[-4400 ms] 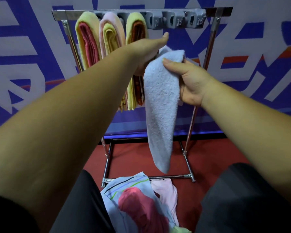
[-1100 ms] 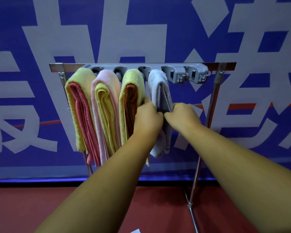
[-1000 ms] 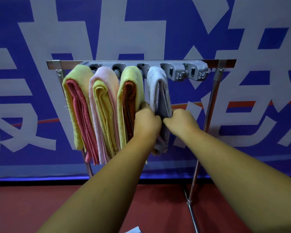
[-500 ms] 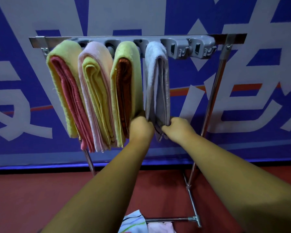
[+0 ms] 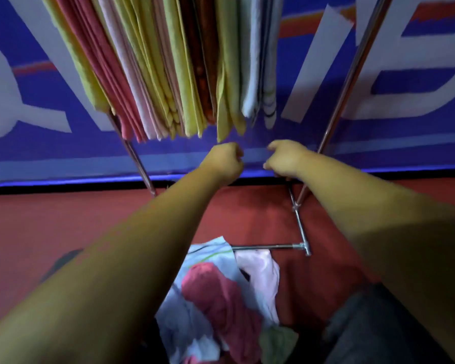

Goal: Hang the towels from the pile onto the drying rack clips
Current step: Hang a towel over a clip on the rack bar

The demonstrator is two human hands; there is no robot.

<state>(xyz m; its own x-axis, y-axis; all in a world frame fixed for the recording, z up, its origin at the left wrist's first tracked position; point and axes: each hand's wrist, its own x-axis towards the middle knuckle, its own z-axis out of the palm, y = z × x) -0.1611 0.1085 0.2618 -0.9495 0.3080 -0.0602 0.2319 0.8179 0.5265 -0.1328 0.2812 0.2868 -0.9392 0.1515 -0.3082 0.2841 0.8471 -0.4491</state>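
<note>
Fingers (image 5: 237, 155) curled in on both hands, gripping nothing, just under the hung towels (image 5: 168, 61).
Head view: left hand (image 5: 225, 162) and right hand (image 5: 284, 158) sit near each other but apart, below the hem of the pale towel (image 5: 256, 61) and touching no cloth. I'd judge that towel is done. Clips are out of frame above. The pile (image 5: 221, 298) lies on the red floor (image 5: 37, 232) by the rack (image 5: 350, 74) base, between the arms, probably for a short reach to the next towel.

Dim, saturated light; soft motion blur, wide-angle stretching at edges.
</note>
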